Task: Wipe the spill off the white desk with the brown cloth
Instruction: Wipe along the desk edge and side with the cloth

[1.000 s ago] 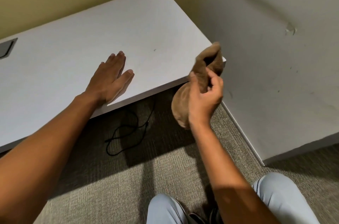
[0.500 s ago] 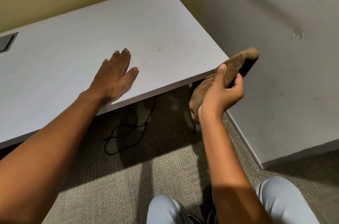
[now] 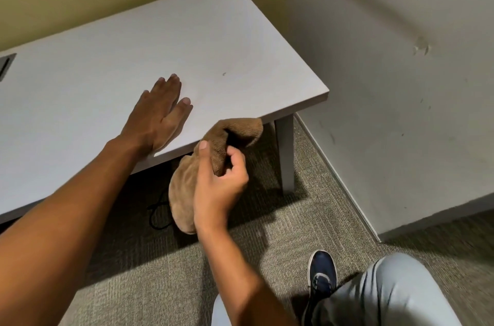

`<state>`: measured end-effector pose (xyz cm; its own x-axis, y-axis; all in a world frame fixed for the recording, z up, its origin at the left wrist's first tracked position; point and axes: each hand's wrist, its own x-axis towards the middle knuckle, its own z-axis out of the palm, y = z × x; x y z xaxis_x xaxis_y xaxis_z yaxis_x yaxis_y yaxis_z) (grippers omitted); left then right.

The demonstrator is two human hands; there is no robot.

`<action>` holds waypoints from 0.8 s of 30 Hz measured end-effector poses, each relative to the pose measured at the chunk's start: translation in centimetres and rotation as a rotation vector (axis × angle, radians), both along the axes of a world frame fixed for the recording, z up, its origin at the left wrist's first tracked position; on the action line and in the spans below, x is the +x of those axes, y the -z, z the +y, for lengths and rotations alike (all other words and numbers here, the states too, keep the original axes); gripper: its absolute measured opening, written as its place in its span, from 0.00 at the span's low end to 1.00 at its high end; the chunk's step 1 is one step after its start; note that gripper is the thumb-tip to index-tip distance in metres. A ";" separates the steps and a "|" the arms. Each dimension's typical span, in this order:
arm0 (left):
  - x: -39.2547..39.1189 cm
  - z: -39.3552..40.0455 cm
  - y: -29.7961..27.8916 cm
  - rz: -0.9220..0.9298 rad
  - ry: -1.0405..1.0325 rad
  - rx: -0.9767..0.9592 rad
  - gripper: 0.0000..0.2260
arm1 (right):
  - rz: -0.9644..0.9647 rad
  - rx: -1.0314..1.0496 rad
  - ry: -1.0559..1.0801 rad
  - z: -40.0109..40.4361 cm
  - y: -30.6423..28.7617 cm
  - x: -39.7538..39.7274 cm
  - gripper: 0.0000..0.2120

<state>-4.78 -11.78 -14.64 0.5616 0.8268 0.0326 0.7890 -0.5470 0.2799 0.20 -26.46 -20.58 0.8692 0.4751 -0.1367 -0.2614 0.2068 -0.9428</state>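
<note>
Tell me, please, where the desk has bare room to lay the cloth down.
The white desk is bare between the left hand and the far wall, and rightward to its corner. The brown cloth, gripped by the right hand, hangs before the front edge.

Brown cloth point(image 3: 187, 186) bunched, hanging off front edge of white desk point(image 3: 160, 45), w/ dark speck.

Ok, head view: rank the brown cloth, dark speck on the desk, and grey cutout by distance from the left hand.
From the left hand:
1. Brown cloth, just right, off the desk's front edge.
2. Dark speck, farther right on the desk.
3. Grey cutout, far left edge.
</note>
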 end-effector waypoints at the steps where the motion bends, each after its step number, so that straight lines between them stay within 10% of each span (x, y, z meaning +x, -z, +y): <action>1: 0.0 0.0 0.0 0.000 -0.002 0.000 0.36 | -0.006 -0.005 -0.024 0.0 0.2 0.5 0.14; 11: -0.3 0.2 0.1 0.036 -0.018 -0.003 0.37 | 0.223 0.099 0.213 0.1 -1.2 10.4 0.10; 24: -0.3 0.0 0.3 0.077 -0.036 -0.026 0.33 | -0.058 0.063 0.237 -1.0 0.7 17.4 0.14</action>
<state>-5.06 -11.79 -14.89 0.5315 0.8465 -0.0313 0.8277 -0.5111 0.2317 17.63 -27.50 -21.28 0.9629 0.2634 -0.0595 -0.1441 0.3146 -0.9382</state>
